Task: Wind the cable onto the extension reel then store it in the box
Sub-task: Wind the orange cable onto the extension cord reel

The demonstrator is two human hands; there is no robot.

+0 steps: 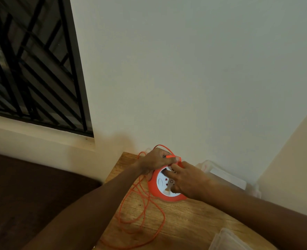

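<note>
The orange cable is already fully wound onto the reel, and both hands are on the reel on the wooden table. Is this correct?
Not fully wound: the head view shows much orange cable lying in loose loops on the wooden table. The left hand and right hand are indeed on the reel.

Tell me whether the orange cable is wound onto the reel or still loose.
Mostly loose. The cable lies in slack loops on the wooden table beside the reel; how much is already wound inside cannot be seen.
</note>
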